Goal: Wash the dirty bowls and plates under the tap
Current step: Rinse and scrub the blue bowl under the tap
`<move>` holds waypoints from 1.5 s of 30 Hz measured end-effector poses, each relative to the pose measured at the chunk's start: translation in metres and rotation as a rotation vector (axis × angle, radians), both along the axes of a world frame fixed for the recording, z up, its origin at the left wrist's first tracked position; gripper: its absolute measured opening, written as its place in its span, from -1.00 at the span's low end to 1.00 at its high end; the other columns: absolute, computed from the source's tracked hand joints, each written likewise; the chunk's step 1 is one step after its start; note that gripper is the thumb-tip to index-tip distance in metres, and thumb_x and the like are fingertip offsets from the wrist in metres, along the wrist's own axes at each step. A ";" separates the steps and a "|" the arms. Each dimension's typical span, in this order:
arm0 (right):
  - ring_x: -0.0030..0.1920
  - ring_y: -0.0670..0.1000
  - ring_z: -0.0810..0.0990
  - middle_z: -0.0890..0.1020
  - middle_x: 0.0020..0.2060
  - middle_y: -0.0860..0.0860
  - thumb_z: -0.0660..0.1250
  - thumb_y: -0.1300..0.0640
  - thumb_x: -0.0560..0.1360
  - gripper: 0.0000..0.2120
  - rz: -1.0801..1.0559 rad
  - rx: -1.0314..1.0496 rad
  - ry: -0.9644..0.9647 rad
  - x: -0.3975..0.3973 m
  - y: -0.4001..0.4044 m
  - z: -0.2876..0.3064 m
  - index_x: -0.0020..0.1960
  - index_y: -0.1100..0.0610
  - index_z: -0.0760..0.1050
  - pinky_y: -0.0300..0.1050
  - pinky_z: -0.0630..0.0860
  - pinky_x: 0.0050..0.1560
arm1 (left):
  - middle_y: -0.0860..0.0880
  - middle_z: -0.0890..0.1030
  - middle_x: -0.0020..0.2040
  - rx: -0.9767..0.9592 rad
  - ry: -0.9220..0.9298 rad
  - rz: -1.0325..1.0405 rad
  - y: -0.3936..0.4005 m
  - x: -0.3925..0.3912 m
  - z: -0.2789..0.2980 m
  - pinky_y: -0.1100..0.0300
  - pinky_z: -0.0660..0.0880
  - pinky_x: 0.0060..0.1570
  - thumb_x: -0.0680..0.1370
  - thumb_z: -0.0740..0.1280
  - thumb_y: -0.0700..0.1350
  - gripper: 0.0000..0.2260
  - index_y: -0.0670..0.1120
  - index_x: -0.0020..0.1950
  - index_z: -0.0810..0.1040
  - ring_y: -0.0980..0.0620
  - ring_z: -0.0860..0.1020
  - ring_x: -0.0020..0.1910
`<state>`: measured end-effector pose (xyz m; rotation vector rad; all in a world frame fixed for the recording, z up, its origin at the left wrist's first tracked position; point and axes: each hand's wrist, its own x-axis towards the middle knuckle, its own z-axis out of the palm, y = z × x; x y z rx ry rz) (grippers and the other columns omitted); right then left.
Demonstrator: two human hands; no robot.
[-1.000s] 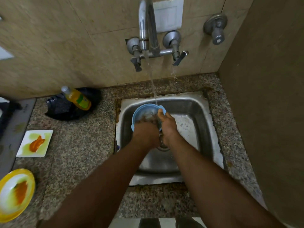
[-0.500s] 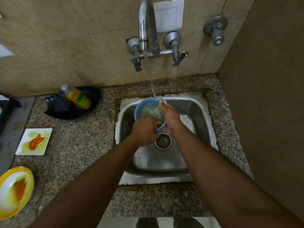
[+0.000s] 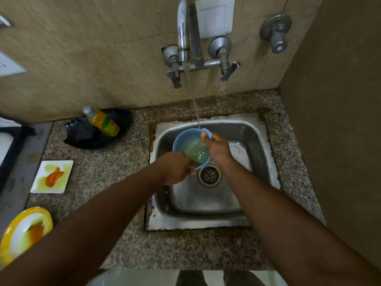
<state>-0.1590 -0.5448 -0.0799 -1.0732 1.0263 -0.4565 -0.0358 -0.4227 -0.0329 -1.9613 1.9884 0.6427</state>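
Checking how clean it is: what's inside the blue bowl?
The blue bowl holds cloudy, greenish water under the tap stream. The right hand covers its right rim; the bowl's bottom is hidden by the water.

Over the steel sink (image 3: 255, 129), both hands grip a blue bowl (image 3: 179, 139) holding greenish water: the left hand (image 3: 175, 168) at its near rim, the right hand (image 3: 218, 150) at its far side. The tap (image 3: 186, 32) streams water onto the bowl's far rim.

On the speckled table (image 3: 115, 182) sit a smeared square white plate (image 3: 41, 182), a yellow plate (image 3: 12, 230) and a soap bottle (image 3: 103, 121).
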 end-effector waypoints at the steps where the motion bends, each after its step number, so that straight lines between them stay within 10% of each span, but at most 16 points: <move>1: -0.11 0.07 0.72 0.73 -0.15 0.08 0.38 0.00 0.61 -0.88 0.008 -0.050 0.025 0.003 0.003 -0.002 -0.06 -0.01 0.64 0.02 0.66 -0.02 | -0.07 0.68 0.21 0.014 -0.102 -0.090 0.000 0.008 -0.001 0.07 0.44 0.36 0.66 0.10 0.25 -0.54 0.06 0.38 0.59 -0.13 0.60 0.24; 5: -0.05 0.08 0.70 0.72 -0.11 0.06 0.39 -0.04 0.60 -0.83 0.033 -0.208 0.082 0.011 0.011 -0.006 0.06 0.02 0.68 0.02 0.64 0.03 | -0.06 0.69 0.21 -0.044 -0.375 -0.289 0.000 0.033 -0.007 -0.03 0.02 0.59 0.55 -0.03 0.47 -0.24 -0.03 0.34 0.64 -0.12 0.42 0.46; 10: -0.08 -0.04 0.63 0.67 -0.12 -0.03 0.34 -0.07 0.63 -0.76 -0.033 -0.254 0.112 0.012 0.009 0.002 0.17 0.03 0.65 -0.15 0.54 -0.04 | -0.09 0.36 0.59 -0.060 -0.334 0.055 -0.003 0.007 -0.019 -0.18 -0.05 0.61 0.58 0.18 0.31 -0.33 -0.02 0.60 0.34 -0.10 0.03 0.67; 16: -0.05 0.13 0.72 0.73 0.01 0.15 0.33 -0.13 0.61 -0.63 -0.181 0.123 0.159 -0.002 -0.006 -0.011 0.19 0.14 0.63 0.15 0.68 0.06 | -0.04 0.71 0.15 -0.239 0.036 0.421 -0.007 -0.048 -0.016 0.00 0.34 0.34 0.54 0.19 0.15 -0.60 0.03 0.22 0.66 -0.11 0.61 0.23; 20: -0.18 0.19 0.73 0.74 -0.10 0.20 0.21 -0.10 0.63 -0.59 -0.222 0.683 -0.167 -0.021 0.006 -0.014 0.11 0.22 0.64 0.08 0.69 -0.16 | -0.07 0.68 0.20 -0.392 0.083 0.282 -0.019 -0.036 0.007 -0.04 0.33 0.34 0.55 0.39 -0.06 -0.74 -0.03 0.22 0.68 -0.13 0.55 0.27; 31: -0.18 0.26 0.72 0.73 -0.16 0.24 0.10 -0.13 0.66 -0.54 -0.284 1.035 -0.353 0.008 0.058 -0.019 0.09 0.21 0.59 0.16 0.66 -0.07 | -0.11 0.66 0.15 -0.321 0.135 -0.028 -0.055 0.018 0.041 -0.02 0.54 0.15 0.47 0.36 -0.02 -0.61 -0.06 0.27 0.67 -0.13 0.57 0.17; 38: 0.10 0.23 0.63 0.63 0.16 0.14 0.28 0.24 0.50 -0.63 -0.191 0.455 -0.006 -0.001 0.016 -0.013 0.28 0.01 0.51 0.05 0.63 -0.23 | -0.06 0.63 0.27 0.008 -0.221 -0.029 -0.035 0.017 0.023 0.00 0.18 0.52 0.52 0.40 0.14 -0.61 0.00 0.28 0.64 -0.08 0.50 0.36; 45: 0.25 0.03 0.55 0.58 0.29 0.01 0.31 0.31 0.52 -0.44 0.093 -0.243 0.153 -0.003 -0.005 0.012 0.47 -0.03 0.44 -0.04 0.50 0.29 | -0.14 -0.10 0.70 -0.118 0.185 0.243 -0.043 -0.015 -0.040 -0.09 -0.04 0.64 0.55 0.43 0.13 -0.08 -0.10 0.70 -0.07 -0.15 -0.14 0.68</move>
